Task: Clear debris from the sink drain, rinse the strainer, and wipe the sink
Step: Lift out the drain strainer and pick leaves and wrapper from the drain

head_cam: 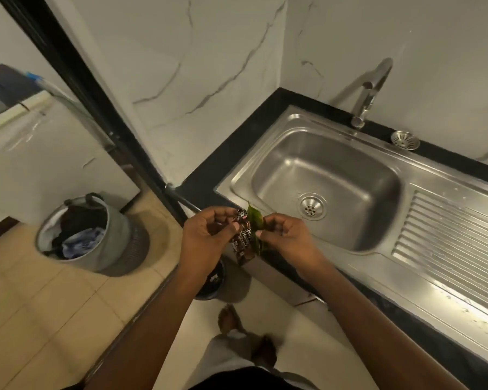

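Steel sink [335, 153] in counter [265, 114] corner; left hand [206, 235] pinches wrapper [243, 240], right hand [289, 235] pinches leaf [254, 219] (both at front edge).

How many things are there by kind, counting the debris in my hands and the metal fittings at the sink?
Snack wrapper: 1
Green leaf: 1
Loose strainer: 1
Drain: 1
Tap: 1
Total: 5

left hand [206, 235]: fingers curled, pinching | right hand [289, 235]: fingers curled, pinching
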Tool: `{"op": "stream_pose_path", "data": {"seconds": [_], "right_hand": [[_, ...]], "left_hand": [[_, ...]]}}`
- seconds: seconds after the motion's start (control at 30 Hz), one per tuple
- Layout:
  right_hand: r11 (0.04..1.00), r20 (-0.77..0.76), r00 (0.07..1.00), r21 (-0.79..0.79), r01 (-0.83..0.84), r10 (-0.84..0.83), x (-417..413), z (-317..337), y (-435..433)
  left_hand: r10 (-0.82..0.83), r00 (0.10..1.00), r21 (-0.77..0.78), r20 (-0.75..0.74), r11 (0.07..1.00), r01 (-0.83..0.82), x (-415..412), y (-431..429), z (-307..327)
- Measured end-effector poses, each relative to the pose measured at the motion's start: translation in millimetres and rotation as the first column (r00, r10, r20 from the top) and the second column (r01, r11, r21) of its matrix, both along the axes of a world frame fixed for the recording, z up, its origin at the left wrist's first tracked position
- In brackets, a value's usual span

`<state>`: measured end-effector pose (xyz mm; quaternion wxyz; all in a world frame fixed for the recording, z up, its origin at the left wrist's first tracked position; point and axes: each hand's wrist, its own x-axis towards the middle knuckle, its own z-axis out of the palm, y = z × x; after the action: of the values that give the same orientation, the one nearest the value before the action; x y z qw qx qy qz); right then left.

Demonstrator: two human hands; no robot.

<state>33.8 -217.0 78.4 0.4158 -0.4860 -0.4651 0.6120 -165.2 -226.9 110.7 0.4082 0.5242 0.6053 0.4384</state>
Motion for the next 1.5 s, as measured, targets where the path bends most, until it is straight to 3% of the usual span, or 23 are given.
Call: {"op": "stream_pose_path", "data": {"seconds": [0.23,0.47,0.87,1.1,1.27,1.5], "right_hand": [[0.981,-0.059,0.985,-0.101,-0.167,0.162,-49.8,-7.6,-14.7],[0.959,0.044,0.965,-0.138,-0.249,0.257,-101.4,-37.0,-20.4],[0.929,0.121,0.979,-0.353,-0.114,0.166,-183.5,-93.5,-16.1],[0.912,0.305,0.941,-0.411,-0.009,0.147,-227.1,-176.6,3.8],[0.885,0.312,0.944,-0.464,0.051,0.109,-254.7,-256.8,19.9],[0.853,0.476,0.865,-0.508,0.120,0.162,-279.8,-378.6,40.1]], "left_hand": [[0.096,0.995,-0.047,0.022,0.994,-0.095,-37.1,-22.5,-11.7],[0.183,0.983,-0.112,0.028,0.977,-0.179,-73.2,-38.3,-31.1],[0.359,0.933,-0.341,0.026,0.881,-0.329,-162.4,-48.6,-109.2],[0.398,0.917,-0.470,-0.035,0.803,-0.366,-205.1,-44.4,-192.8],[0.348,0.935,-0.523,-0.075,0.784,-0.334,-222.2,-37.4,-255.3],[0.347,0.934,-0.581,-0.080,0.746,-0.327,-229.9,-28.4,-343.9]]}}
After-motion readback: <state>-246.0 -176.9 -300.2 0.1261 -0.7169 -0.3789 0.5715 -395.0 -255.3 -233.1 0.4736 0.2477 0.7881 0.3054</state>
